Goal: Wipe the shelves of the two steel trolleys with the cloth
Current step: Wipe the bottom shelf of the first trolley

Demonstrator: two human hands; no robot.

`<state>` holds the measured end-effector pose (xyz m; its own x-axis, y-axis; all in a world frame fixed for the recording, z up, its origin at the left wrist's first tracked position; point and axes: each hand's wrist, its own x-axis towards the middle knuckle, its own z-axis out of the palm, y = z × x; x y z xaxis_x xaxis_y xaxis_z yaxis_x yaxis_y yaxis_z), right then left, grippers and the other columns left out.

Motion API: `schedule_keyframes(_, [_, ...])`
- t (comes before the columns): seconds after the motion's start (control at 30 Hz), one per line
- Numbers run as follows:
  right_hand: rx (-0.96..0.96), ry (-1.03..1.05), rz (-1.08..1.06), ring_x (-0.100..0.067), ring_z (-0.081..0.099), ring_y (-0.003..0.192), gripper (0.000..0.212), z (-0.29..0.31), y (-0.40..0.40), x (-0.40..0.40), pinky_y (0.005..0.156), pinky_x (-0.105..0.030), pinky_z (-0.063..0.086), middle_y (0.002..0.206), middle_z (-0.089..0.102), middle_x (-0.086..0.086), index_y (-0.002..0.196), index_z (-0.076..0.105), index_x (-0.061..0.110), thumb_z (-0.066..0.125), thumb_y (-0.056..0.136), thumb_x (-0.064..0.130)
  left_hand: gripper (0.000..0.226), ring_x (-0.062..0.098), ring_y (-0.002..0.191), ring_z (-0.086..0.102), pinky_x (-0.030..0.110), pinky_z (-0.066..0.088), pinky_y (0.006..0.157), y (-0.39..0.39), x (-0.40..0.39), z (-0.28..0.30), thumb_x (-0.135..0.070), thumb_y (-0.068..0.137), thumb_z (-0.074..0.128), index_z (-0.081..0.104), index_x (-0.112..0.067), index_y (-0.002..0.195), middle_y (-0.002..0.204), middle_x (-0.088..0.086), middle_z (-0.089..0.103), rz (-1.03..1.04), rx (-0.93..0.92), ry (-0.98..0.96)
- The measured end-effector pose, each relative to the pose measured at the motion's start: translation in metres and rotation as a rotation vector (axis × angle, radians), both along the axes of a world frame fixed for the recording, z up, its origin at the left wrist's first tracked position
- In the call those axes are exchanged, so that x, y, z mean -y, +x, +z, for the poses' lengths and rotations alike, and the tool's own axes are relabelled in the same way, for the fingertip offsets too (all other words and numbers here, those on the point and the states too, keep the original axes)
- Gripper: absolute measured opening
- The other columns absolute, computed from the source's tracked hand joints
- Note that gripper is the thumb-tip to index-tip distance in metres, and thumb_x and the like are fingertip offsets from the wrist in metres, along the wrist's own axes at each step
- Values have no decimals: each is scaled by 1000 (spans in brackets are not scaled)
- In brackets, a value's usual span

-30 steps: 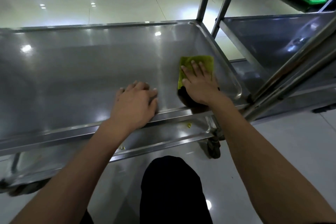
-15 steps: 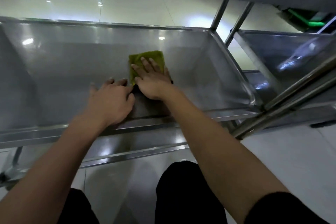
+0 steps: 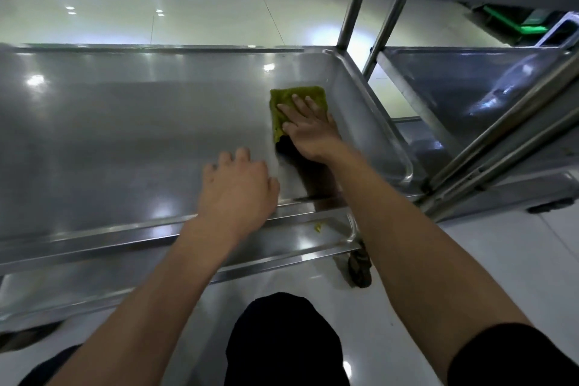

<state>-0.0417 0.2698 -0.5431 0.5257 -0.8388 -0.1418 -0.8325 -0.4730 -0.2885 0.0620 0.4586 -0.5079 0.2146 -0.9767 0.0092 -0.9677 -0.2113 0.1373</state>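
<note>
Right hand (image 3: 308,125) flat, fingers straight, pressing the soft, limp green cloth (image 3: 293,110) into the shelf (image 3: 125,141) right-rear corner, left hand (image 3: 238,188) relaxed on front rim; cloth probably bunches, so keep palm spread.

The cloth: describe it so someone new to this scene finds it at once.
Start at the big steel trolley shelf filling the view and go to its far right corner. There the right hand presses flat on the cloth, the only yellow-green, soft thing on bare grey metal.
</note>
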Motion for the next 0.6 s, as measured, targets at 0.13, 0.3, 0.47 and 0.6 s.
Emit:
schedule_keyframes(0.13, [-83, -76, -106, -19, -7, 155, 54, -1, -67, 38, 122, -55, 0, 169, -3, 8, 158, 21, 37, 25, 104, 41, 64, 29, 122, 49, 44, 43, 97, 5, -6, -2, -74, 89, 35, 65, -24, 117, 129, 4, 53, -31, 27, 40])
schedule_keyframes(0.3, [-57, -35, -230, -15, -9, 154, 56, 2, -104, 45, 120, -49, -6, 168, -7, 10, 157, 11, 45, 22, 103, 44, 112, 28, 130, 44, 44, 42, 102, 20, -9, 8, -105, 57, 23, 47, -30, 136, 145, 2, 42, -168, 91, 187])
schedule_keyframes(0.47, [-87, -24, -229, -15, -11, 154, 57, 3, -115, 12, 121, -53, -5, 168, -9, 11, 157, 9, 45, 23, 102, 43, 110, 30, 132, 37, 46, 41, 100, 21, -9, 1, -94, 61, 45, 36, -21, 142, 143, 7, 38, -253, 174, 178])
schedule_keyframes(0.6, [-132, -54, -217, -16, -9, 154, 56, -2, -127, -43, 122, -52, -3, 168, -8, 9, 158, 9, 42, 23, 103, 42, 105, 31, 131, 39, 46, 41, 102, 24, -9, -3, -91, 63, 51, 39, -21, 141, 140, 9, 40, -247, 109, 138])
